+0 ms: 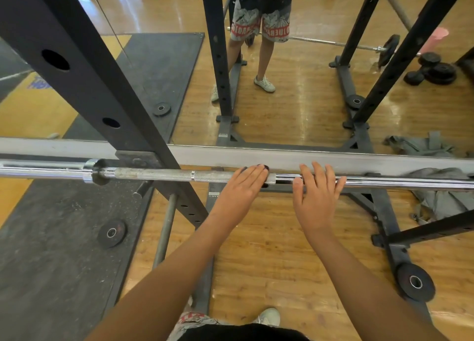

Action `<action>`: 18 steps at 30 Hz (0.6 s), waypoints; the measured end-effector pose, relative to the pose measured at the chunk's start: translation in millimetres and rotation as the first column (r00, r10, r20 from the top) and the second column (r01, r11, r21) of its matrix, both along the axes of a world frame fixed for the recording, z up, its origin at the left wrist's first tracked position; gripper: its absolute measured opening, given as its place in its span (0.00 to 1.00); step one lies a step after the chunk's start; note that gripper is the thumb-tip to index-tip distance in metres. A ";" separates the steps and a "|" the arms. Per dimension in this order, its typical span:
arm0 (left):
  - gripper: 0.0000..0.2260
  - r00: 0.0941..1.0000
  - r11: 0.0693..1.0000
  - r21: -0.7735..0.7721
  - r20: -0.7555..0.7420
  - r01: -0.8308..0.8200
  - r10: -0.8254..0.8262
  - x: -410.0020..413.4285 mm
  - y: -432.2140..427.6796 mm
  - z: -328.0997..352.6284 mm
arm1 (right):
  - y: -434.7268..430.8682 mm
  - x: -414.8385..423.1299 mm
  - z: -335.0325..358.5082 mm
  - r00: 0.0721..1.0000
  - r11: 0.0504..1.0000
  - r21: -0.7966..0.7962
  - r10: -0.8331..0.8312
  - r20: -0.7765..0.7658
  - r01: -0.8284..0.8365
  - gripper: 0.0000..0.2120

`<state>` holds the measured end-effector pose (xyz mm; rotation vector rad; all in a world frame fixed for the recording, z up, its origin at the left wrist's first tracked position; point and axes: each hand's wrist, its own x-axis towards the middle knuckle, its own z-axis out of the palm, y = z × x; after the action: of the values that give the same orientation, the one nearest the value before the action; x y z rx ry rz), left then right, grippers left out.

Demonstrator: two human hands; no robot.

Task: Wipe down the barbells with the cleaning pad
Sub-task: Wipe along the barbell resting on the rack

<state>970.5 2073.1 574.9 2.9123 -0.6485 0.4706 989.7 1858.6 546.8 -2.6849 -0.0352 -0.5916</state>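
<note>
Nearest the lens are the person's patterned shorts (191,319) and a pale shoe (269,316) on the wooden floor (269,238), with both bare forearms reaching forward from there.

At far left a dark rubber mat (51,238) lies on the floor with a small black weight plate (111,233) flat on it. A black rack upright (84,79) with round holes slants up across that side. The barbell (154,174) runs level across the whole view behind it, its chrome sleeve at left and its dull knurled shaft towards the middle.

The left hand (241,187) lies on the shaft, fingers nearly straight and pressed down over the cleaning pad (264,167). Only dark edges of the pad show, past the fingertips and under the bar; the grip is flat, not clenched, and the thumb is hidden. Just beside it, apart by a short stretch of bare bar, the right hand (316,192) rests on the shiny part, fingers spread straight across, thumb on the near side, its grip wide and holding nothing.

Further right, a second black plate (415,281) sits on the rack's foot, and a grey cloth (441,194) lies crumpled by the mirror (295,84).
</note>
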 end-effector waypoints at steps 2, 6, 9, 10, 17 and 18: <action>0.36 0.998 0.998 -0.018 0.024 -0.062 0.062 -1.1 8.4 -5.1 | 1.4 -0.9 0.8 1.000 1.000 0.008 -0.007 0.000 0.007 0.22; 0.35 0.992 0.987 -0.100 0.003 -0.128 0.129 -3.2 -25.6 -9.2 | 1.0 -1.3 2.1 1.000 1.000 -0.006 -0.007 -0.003 0.007 0.21; 0.36 0.999 0.999 -0.029 0.039 -0.023 0.024 -0.6 -19.5 -6.3 | -0.5 -0.1 2.2 1.000 1.000 -0.009 -0.008 0.009 0.008 0.21; 0.37 0.999 1.000 0.003 0.047 -0.002 0.002 0.1 -7.8 -4.2 | -1.3 0.0 1.4 1.000 1.000 -0.011 -0.001 0.010 0.001 0.21; 0.35 0.994 0.999 0.052 0.110 0.006 -0.012 0.3 12.2 -5.8 | 1.5 1.8 -0.7 0.999 1.000 -0.019 -0.006 0.036 0.007 0.19; 0.31 0.989 0.995 0.071 0.119 0.077 -0.085 3.7 0.9 -8.4 | 0.4 2.2 -0.4 0.999 1.000 -0.019 -0.007 0.040 0.008 0.19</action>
<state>974.1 2073.9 566.5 2.9227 -0.8104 0.6326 991.9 1859.0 546.3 -2.6924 -0.0419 -0.6507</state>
